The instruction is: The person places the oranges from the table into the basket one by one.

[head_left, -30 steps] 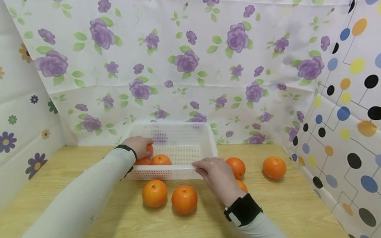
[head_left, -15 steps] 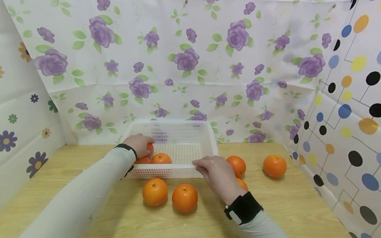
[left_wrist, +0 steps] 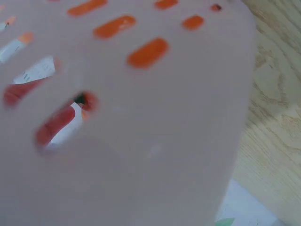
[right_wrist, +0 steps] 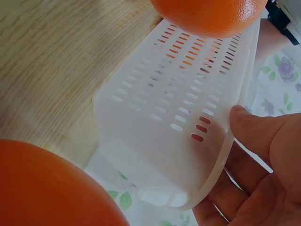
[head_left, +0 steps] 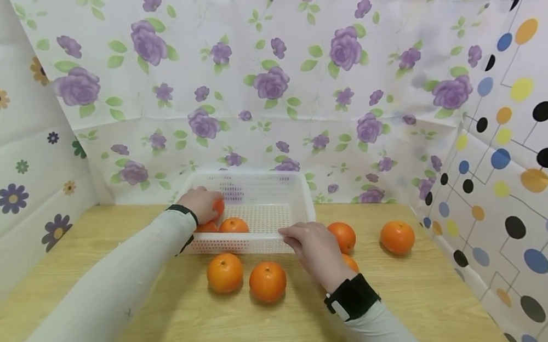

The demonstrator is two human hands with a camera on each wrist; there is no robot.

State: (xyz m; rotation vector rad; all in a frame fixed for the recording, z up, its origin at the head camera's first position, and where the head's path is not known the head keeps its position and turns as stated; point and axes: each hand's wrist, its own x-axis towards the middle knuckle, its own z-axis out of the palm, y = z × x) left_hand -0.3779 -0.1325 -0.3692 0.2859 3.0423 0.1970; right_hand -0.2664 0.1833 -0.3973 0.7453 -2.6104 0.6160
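Note:
A white perforated plastic basket (head_left: 267, 242) stands on the table near the back cloth. Reaching over its left end, my left hand (head_left: 198, 203) grips an orange (head_left: 218, 208) inside, fingers bent over its top. Two more oranges lie in that left end, one (head_left: 235, 225) in plain sight and one (head_left: 207, 227) partly under the hand. My right hand (head_left: 313, 247) pinches the basket's front rim near the right corner; the right wrist view shows the thumb (right_wrist: 251, 127) on one side of the rim and fingers on the other. In the left wrist view the basket wall (left_wrist: 164, 132) hides the left hand's fingers.
Two oranges sit in front of the basket, one left (head_left: 225, 273) and one right (head_left: 267, 282). To its right are one orange (head_left: 342, 237), another (head_left: 351, 263) partly behind my right hand, and one farther right (head_left: 397, 238). Patterned cloths (head_left: 267, 137) enclose the wooden table (head_left: 219, 331).
The view has shifted slightly. Both hands keep their places, left on the orange in the basket and right on the rim. More of the gripped orange shows beside the left fingers.

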